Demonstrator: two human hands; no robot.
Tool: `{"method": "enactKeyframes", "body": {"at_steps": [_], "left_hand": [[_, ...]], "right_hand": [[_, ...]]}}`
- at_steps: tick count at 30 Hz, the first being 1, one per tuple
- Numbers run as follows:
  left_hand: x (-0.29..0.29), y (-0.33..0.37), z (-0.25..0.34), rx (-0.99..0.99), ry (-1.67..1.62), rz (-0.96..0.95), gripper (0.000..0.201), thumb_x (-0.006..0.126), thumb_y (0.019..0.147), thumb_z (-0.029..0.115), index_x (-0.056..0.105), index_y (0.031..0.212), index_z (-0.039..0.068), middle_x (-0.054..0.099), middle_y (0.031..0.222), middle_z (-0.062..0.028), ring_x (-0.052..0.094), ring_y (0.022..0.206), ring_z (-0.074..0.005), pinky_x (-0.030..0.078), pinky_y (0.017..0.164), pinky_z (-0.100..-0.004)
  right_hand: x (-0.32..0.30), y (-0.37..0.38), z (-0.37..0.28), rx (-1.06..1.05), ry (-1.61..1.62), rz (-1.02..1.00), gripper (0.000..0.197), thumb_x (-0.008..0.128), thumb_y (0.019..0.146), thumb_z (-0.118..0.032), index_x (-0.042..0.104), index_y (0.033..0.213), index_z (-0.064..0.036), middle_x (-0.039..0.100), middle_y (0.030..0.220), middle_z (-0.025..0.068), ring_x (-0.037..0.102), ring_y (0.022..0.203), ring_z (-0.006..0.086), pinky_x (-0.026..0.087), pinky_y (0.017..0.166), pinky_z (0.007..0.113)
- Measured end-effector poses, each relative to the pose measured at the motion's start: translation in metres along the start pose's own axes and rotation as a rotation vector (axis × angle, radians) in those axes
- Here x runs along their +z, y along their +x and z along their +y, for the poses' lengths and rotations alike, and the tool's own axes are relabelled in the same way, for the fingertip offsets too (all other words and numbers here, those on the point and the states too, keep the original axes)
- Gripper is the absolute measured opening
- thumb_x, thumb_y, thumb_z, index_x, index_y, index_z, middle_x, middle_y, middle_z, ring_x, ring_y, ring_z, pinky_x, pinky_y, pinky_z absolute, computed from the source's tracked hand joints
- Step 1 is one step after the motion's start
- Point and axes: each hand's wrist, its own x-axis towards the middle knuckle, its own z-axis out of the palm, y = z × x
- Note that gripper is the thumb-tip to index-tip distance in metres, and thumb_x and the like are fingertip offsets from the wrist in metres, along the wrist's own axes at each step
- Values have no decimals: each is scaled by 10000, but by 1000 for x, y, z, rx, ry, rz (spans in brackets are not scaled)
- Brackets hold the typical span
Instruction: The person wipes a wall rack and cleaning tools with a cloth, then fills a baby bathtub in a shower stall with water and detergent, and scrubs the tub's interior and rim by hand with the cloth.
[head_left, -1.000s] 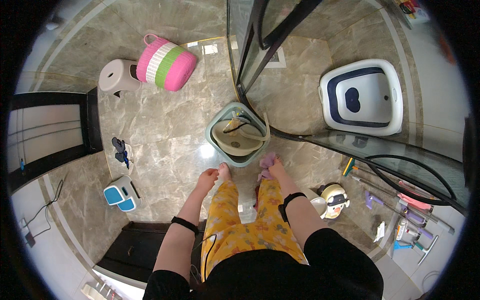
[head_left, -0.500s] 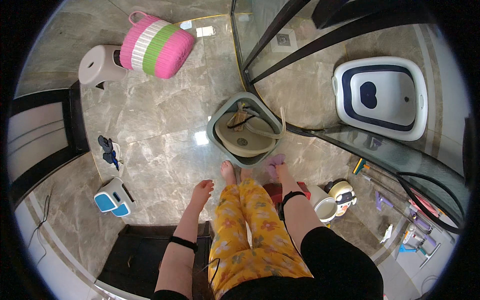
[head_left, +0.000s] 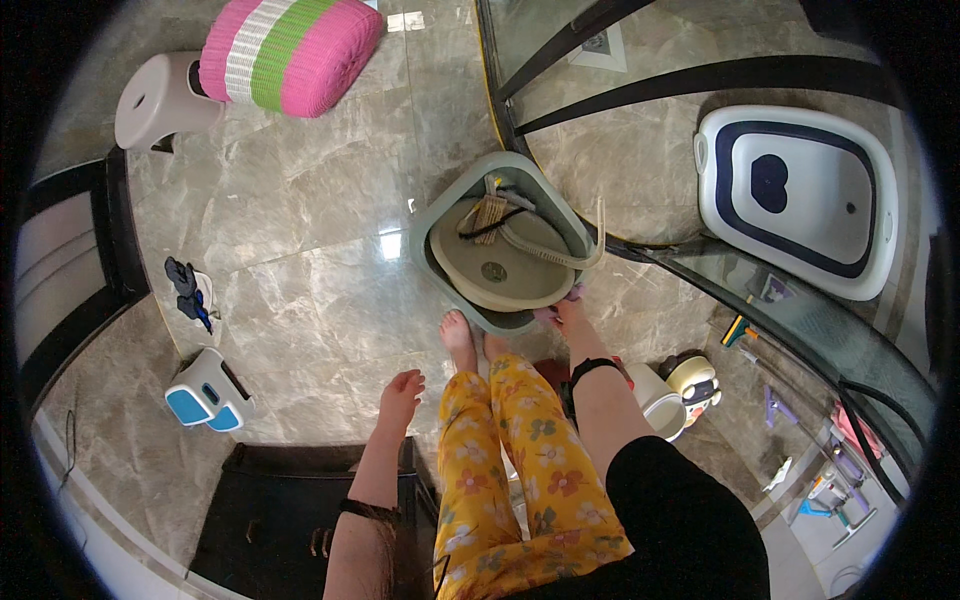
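A grey-green square tub (head_left: 432, 258) stands on the floor just past my feet. Inside it lies a beige basin (head_left: 515, 285), with a scrub brush (head_left: 488, 222) and a pale ribbed hose (head_left: 540, 250) in it. The hose's end bends over the tub's right side. My right hand (head_left: 566, 313) is at the tub's near right rim, its fingers round a purple, cloth-like piece (head_left: 546, 317); its exact kind is unclear. Lower left, my left hand (head_left: 402, 393) hangs over the floor, fingers loosely apart, holding nothing.
A glass partition (head_left: 790, 300) curves along the right; beyond it lies a white and navy folding tub (head_left: 880, 225). A pink striped basket (head_left: 325, 65) and stool (head_left: 160, 100) are far left. Nearer are a blue-white step stool (head_left: 210, 392), dark cabinet (head_left: 290, 510) and white bucket (head_left: 658, 402).
My right hand has moved forward with the purple piece, from in front of the tub to its near right rim. The left hand has barely moved. The view has shifted slightly.
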Motion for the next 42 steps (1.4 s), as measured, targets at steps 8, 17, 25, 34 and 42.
{"method": "enactKeyframes", "body": {"at_steps": [8, 17, 25, 34, 42], "left_hand": [[2, 3, -6, 7, -25, 45, 329, 515, 906, 262, 547, 1161, 58, 613, 1036, -15, 555, 922, -113, 429, 759, -263], [-13, 14, -18, 29, -23, 29, 423, 524, 890, 326, 508, 1209, 50, 595, 1107, -60, 550, 1024, -175, 428, 841, -335], [-37, 10, -28, 90, -59, 83, 397, 532, 885, 317, 522, 1185, 59, 600, 1105, -61, 556, 1001, -168, 429, 819, -326], [-56, -24, 19, 161, -193, 201, 342, 542, 888, 259, 554, 1156, 48, 625, 1028, -65, 578, 929, -146, 460, 707, -289], [-76, -103, 103, 281, -747, 13, 630, 504, 893, 444, 265, 1356, 90, 460, 1276, -96, 555, 1008, -261, 466, 868, -422]], "right_hand": [[-2, 33, 12, -87, 65, -142, 292, 507, 921, -273, 434, 1194, -202, 571, 1064, 29, 573, 815, 157, 430, 535, 328], [76, 77, 41, -384, -146, 93, 455, 591, 864, -215, 360, 1226, -63, 550, 1076, 155, 609, 841, 231, 491, 532, 363], [210, 25, 53, -636, -770, 3, 522, 704, 725, -243, 499, 1111, 42, 599, 1041, 232, 601, 914, 348, 484, 742, 403], [278, -115, -43, -764, -960, -665, 350, 615, 749, -213, 598, 1055, -45, 643, 978, 158, 609, 896, 300, 471, 753, 372], [262, -276, -81, -632, -1082, -1083, 475, 635, 731, -201, 516, 1165, -48, 627, 999, 99, 582, 914, 173, 469, 780, 320]]}}
